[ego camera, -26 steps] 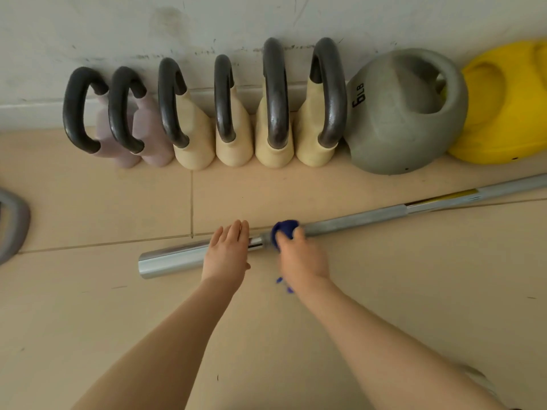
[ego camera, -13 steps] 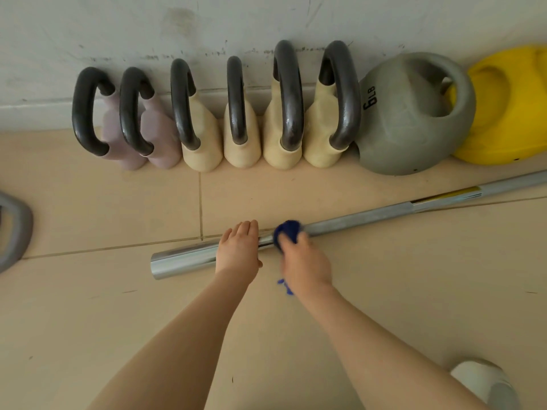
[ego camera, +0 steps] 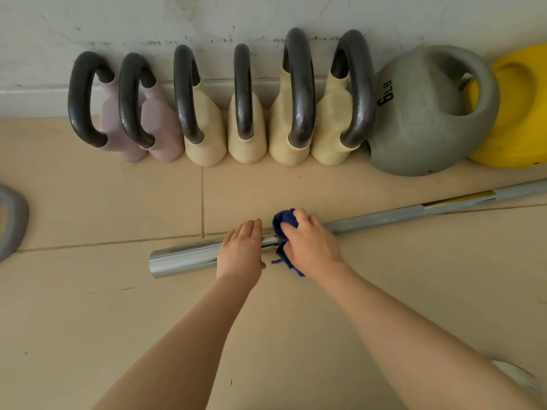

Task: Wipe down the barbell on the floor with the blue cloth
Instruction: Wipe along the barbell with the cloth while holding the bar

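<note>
A silver barbell [ego camera: 183,257] lies on the tan tiled floor, running from its thick sleeve end at the left up to the right edge. My left hand [ego camera: 241,251] rests flat on the sleeve, fingers straight and together. Just to its right, my right hand [ego camera: 310,247] grips a bunched blue cloth [ego camera: 282,221] wrapped around the bar where the sleeve meets the thinner shaft. Part of the cloth hangs below the bar.
Several kettlebells [ego camera: 204,108] with dark handles stand in a row against the white wall. A grey 6 LB kettlebell [ego camera: 414,125] and a yellow weight [ego camera: 515,113] sit at the right. A grey object [ego camera: 11,220] shows at the left edge, a white shoe [ego camera: 518,377] at the bottom right.
Both hands stay on the bar at the same spot. The right hand has turned so that more of the cloth shows above its fingers. The view has shifted slightly left.
</note>
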### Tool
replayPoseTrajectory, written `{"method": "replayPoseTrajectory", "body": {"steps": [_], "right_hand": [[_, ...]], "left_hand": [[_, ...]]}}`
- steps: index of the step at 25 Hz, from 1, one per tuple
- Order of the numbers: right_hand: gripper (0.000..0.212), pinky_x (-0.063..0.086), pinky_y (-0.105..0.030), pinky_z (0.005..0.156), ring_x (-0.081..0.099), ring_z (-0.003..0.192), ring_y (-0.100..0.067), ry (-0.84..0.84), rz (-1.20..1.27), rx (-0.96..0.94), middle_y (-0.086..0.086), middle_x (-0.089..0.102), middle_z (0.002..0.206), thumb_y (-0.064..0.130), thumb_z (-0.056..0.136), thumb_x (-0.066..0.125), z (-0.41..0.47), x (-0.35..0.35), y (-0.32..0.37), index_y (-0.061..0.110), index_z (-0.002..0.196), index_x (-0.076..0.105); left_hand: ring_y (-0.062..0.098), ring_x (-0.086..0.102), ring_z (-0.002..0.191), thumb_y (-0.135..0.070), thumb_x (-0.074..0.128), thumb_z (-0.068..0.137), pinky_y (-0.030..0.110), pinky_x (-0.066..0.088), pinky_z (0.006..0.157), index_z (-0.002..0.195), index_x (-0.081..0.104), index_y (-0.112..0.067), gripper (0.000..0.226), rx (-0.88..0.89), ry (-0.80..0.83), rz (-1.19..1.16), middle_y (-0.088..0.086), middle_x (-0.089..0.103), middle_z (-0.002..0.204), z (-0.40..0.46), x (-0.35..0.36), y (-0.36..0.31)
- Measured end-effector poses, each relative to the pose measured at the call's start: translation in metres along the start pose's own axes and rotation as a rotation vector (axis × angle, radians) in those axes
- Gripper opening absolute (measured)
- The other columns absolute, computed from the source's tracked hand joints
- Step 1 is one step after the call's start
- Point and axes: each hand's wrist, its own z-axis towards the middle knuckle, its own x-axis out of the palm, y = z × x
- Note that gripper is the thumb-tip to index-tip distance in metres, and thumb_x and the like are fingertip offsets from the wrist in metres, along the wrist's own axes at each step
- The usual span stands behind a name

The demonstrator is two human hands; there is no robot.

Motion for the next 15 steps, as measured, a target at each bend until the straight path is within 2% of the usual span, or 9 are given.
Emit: {"method": "replayPoseTrajectory", "body": {"steps": [1, 3, 5, 8, 11, 13, 15], "right_hand": [[0.028, 0.045, -0.037, 0.071, 0.044, 0.112, -0.032, -0.009, -0.039, 0.037, -0.010, 0.042, 0.130, 0.021, 0.088, 0.049, 0.006, -0.004, -0.020, 0.014, 0.115, 0.056], [0.028, 0.044, -0.037, 0.073, 0.045, 0.111, -0.032, -0.055, -0.031, 0.300, -0.011, 0.044, 0.127, 0.022, 0.092, 0.044, 0.016, -0.011, -0.056, 0.017, 0.117, 0.056], [0.027, 0.045, -0.038, 0.073, 0.049, 0.104, -0.035, -0.099, 0.046, 0.447, -0.011, 0.046, 0.124, 0.022, 0.092, 0.046, 0.016, -0.008, -0.054, 0.017, 0.114, 0.059], [0.023, 0.044, -0.037, 0.063, 0.054, 0.081, -0.035, -0.162, 0.029, 0.280, -0.008, 0.059, 0.109, 0.026, 0.071, 0.066, -0.005, 0.009, -0.015, 0.019, 0.093, 0.067], [0.039, 0.046, -0.034, 0.056, 0.055, 0.074, -0.033, -0.203, -0.095, 0.039, -0.005, 0.063, 0.104, 0.020, 0.054, 0.078, -0.019, 0.014, -0.044, 0.025, 0.091, 0.069], [0.038, 0.049, -0.037, 0.057, 0.054, 0.076, -0.035, -0.181, -0.120, 0.092, -0.010, 0.061, 0.105, 0.012, 0.061, 0.075, -0.016, 0.011, -0.085, 0.022, 0.096, 0.069], [0.029, 0.049, -0.042, 0.064, 0.052, 0.081, -0.040, -0.221, -0.024, 0.339, -0.018, 0.058, 0.108, 0.004, 0.071, 0.067, -0.015, 0.009, -0.108, 0.014, 0.098, 0.070]], "left_hand": [[0.019, 0.032, 0.137, -0.025, 0.068, 0.083, 0.027, 0.025, 0.112, 0.147, 0.018, -0.012, 0.082, -0.006, 0.008, 0.003, 0.002, 0.031, 0.149, -0.001, -0.001, 0.000], [0.020, 0.030, 0.138, -0.024, 0.067, 0.084, 0.028, 0.024, 0.113, 0.148, 0.015, -0.012, 0.084, -0.022, 0.006, 0.023, 0.002, 0.029, 0.151, 0.000, -0.002, -0.002], [0.020, 0.030, 0.138, -0.023, 0.067, 0.084, 0.028, 0.023, 0.114, 0.148, 0.013, -0.011, 0.084, -0.053, 0.008, 0.039, 0.002, 0.028, 0.151, -0.001, -0.001, -0.006], [0.020, 0.027, 0.140, -0.023, 0.066, 0.084, 0.029, 0.020, 0.116, 0.148, 0.011, -0.010, 0.086, -0.074, 0.018, 0.083, 0.004, 0.027, 0.151, -0.004, 0.002, -0.011], [0.020, 0.025, 0.142, -0.023, 0.067, 0.084, 0.030, 0.019, 0.117, 0.148, 0.011, -0.010, 0.086, -0.088, 0.030, 0.086, 0.004, 0.027, 0.152, -0.003, 0.001, -0.012], [0.020, 0.023, 0.143, -0.023, 0.067, 0.084, 0.031, 0.019, 0.118, 0.148, 0.012, -0.010, 0.086, -0.107, 0.033, 0.086, 0.003, 0.027, 0.152, -0.002, 0.000, -0.011], [0.022, 0.016, 0.145, -0.021, 0.064, 0.086, 0.034, 0.014, 0.120, 0.148, 0.010, -0.009, 0.084, -0.130, 0.043, 0.145, 0.004, 0.026, 0.152, -0.002, 0.001, -0.014]]}}
